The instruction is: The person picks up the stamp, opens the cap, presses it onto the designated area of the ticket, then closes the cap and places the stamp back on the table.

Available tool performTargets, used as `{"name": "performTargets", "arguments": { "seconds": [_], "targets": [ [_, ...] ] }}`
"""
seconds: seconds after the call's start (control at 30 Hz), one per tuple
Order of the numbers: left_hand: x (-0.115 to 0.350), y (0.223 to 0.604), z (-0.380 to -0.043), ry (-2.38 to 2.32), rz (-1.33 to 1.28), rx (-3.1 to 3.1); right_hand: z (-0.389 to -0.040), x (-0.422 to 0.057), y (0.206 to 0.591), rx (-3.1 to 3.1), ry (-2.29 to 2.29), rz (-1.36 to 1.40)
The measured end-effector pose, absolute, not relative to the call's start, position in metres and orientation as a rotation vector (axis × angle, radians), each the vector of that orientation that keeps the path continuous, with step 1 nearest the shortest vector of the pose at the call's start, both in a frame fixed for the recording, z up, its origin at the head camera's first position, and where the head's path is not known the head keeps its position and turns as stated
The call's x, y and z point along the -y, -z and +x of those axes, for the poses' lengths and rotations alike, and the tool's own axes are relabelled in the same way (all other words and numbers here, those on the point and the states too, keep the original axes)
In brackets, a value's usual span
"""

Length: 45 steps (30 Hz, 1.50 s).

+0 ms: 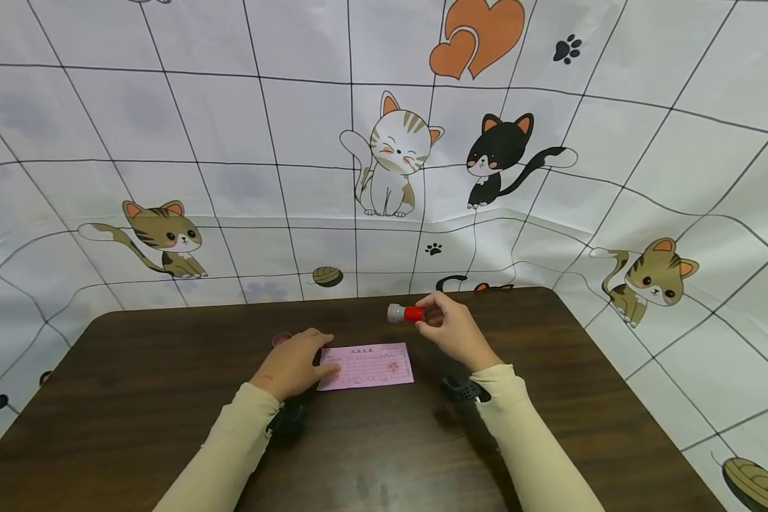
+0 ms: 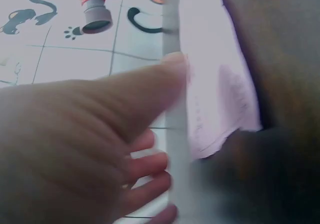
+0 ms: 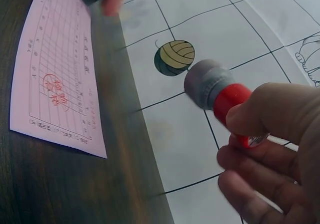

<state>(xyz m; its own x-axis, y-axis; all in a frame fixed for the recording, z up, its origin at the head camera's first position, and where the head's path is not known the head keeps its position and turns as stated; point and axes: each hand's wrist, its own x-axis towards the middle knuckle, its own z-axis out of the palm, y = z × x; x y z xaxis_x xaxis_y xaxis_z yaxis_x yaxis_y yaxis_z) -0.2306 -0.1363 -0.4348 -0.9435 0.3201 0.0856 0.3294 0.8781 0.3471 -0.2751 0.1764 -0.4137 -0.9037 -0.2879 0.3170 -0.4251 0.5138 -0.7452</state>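
A pink printed slip (image 1: 368, 366) with a table grid and a red stamped mark (image 3: 55, 91) lies on the dark wooden table. My left hand (image 1: 294, 364) is at the slip's left end, thumb over its edge, the other fingers spread loosely beyond. Under that hand a small dark object (image 1: 318, 355) peeks out, mostly hidden. Raised beyond the slip's right end, my right hand (image 1: 454, 331) pinches a red and grey round stamp (image 3: 232, 98) between thumb and fingers. The stamp lies sideways, its grey end pointing left; a dark end face shows in the left wrist view.
A small reddish round piece (image 1: 281, 338) sits on the table just behind my left hand. Behind the table's far edge hangs a white gridded cloth (image 1: 262, 192) printed with cats, which also runs along the right side.
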Motion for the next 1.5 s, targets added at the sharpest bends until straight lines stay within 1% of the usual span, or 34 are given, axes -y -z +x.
{"name": "performTargets", "arguments": {
  "seconds": [0.3, 0.63, 0.83, 1.13, 1.5],
  "targets": [
    [0.163, 0.418, -0.243, 0.616, -0.457, 2.897, -0.275, -0.172, 0.418, 2.600, -1.311, 0.647],
    [0.195, 0.426, -0.250, 0.676, -0.357, 3.039, -0.276, -0.178, 0.422, 2.632, -1.299, 0.650],
    [0.199, 0.434, -0.251, 0.668, -0.331, 3.082, -0.276, -0.179, 0.423, 2.634, -1.317, 0.648],
    [0.203, 0.437, -0.251, 0.668, -0.220, 3.070, -0.276, -0.176, 0.421, 2.632, -1.305, 0.675],
    [0.199, 0.435, -0.252, 0.687, -0.273, 3.027, -0.277, -0.173, 0.421, 2.629, -1.285, 0.700]
  ]
}}
